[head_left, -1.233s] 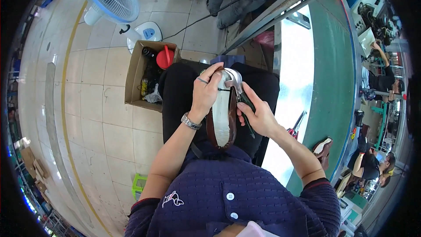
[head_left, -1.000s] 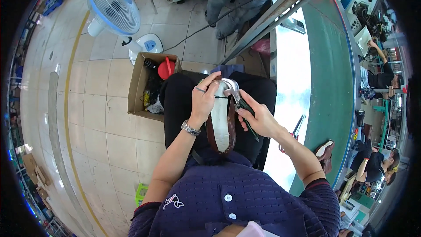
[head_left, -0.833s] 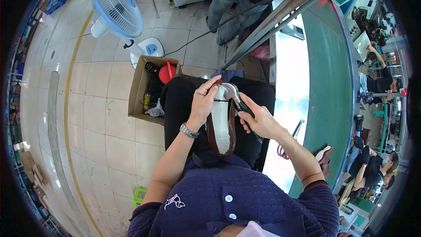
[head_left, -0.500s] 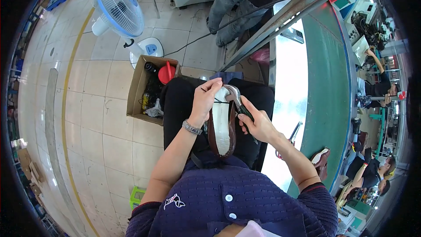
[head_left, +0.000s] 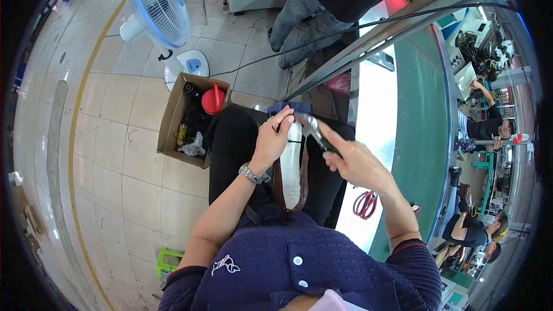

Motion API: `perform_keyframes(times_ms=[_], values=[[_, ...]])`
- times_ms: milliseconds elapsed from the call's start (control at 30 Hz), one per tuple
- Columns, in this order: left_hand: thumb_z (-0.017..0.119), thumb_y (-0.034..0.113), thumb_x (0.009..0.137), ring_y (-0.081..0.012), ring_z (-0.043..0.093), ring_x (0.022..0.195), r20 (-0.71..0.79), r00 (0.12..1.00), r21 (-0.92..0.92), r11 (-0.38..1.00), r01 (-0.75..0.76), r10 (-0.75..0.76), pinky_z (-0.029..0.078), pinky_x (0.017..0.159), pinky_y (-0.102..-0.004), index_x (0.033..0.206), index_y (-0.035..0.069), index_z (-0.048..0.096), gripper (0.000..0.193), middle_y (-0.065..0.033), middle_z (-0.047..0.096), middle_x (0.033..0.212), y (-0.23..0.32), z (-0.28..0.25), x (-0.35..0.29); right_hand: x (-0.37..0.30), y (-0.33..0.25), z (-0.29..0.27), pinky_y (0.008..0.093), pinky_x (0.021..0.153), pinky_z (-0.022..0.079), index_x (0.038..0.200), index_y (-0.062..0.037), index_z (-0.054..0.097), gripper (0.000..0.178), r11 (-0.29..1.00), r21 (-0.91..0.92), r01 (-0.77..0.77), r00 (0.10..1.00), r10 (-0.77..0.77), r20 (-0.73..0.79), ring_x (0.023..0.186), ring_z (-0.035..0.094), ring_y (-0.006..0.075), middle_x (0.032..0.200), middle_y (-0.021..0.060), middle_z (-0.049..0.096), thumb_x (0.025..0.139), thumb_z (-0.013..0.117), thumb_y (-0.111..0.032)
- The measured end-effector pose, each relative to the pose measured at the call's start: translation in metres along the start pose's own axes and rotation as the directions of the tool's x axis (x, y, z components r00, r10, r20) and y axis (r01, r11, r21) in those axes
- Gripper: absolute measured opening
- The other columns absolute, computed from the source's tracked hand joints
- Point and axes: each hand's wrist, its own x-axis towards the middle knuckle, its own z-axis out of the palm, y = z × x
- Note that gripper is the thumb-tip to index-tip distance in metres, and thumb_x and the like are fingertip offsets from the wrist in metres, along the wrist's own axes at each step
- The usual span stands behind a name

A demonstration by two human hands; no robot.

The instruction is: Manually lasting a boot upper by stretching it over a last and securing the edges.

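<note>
Pale floor tiles (head_left: 144, 164) lay left of a green conveyor belt (head_left: 419, 95). Above the person's black trousers (head_left: 233, 144) was a brown shoe (head_left: 292, 167), white insole upward; the left hand (head_left: 271, 143) pinched its far end, the right hand's (head_left: 363, 164) fingers wrapped around metal-headed pincers (head_left: 309, 125).

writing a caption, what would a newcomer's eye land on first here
Probably the white-bottomed brown shoe over the lap, with the left hand at its far end and the right hand gripping a metal-headed tool. Next, perhaps the blue-rimmed fan at upper left and the bright red container in the cardboard box.
</note>
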Motion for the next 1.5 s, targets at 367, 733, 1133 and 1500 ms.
perform_keyframes(times_ms=[367, 733, 1133, 1500], values=[[0.052, 0.018, 0.097, -0.0136, 0.060, 0.102, 0.174, 0.977, -0.093, 0.986, 0.138, -0.121, 0.043, 0.091, -0.0254, 0.128, 0.001, 0.056, 0.035, -0.0101, 0.062, 0.125, 0.011, -0.017, 0.003, 0.023, 0.003, 0.023, 0.0520, 0.064, 0.051, 0.149, -0.0151, 0.024, 0.065, 0.938, -0.301, 0.173, 0.926, -0.259, -0.275, 0.070, 0.064, 0.0434, 0.075, 0.0253, 0.064, 0.091, 0.055, -0.014], [0.049, 0.014, 0.100, -0.0090, 0.053, 0.108, 0.227, 0.970, -0.066, 0.992, 0.109, -0.091, 0.040, 0.096, -0.0245, 0.132, 0.000, 0.054, 0.035, -0.0048, 0.061, 0.123, 0.002, -0.023, 0.002, 0.021, 0.001, 0.023, 0.0492, 0.059, 0.052, 0.150, -0.0152, 0.022, 0.068, 0.935, -0.296, 0.198, 0.912, -0.286, -0.295, 0.066, 0.064, 0.0418, 0.071, 0.0227, 0.064, 0.091, 0.055, -0.013], [0.051, 0.012, 0.098, -0.0116, 0.052, 0.115, 0.290, 0.953, -0.071, 0.991, 0.110, -0.085, 0.039, 0.099, -0.0250, 0.138, 0.001, 0.046, 0.042, -0.0056, 0.058, 0.128, 0.011, -0.027, 0.001, 0.029, 0.012, 0.034, 0.0426, 0.052, 0.052, 0.153, -0.0256, 0.014, 0.074, 0.882, -0.352, 0.313, 0.787, -0.449, -0.424, 0.056, 0.063, 0.0331, 0.067, 0.0169, 0.062, 0.092, 0.053, -0.012], [0.057, 0.006, 0.091, -0.0124, 0.051, 0.115, 0.372, 0.912, -0.186, 0.949, 0.253, -0.170, 0.038, 0.099, -0.0264, 0.139, 0.001, 0.045, 0.050, -0.0046, 0.056, 0.128, 0.025, -0.027, 0.000, 0.022, 0.017, 0.043, 0.0443, 0.054, 0.050, 0.151, -0.0260, 0.022, 0.070, 0.924, -0.245, 0.295, 0.777, -0.381, -0.501, 0.062, 0.064, 0.0338, 0.074, 0.0192, 0.064, 0.092, 0.055, -0.010]])
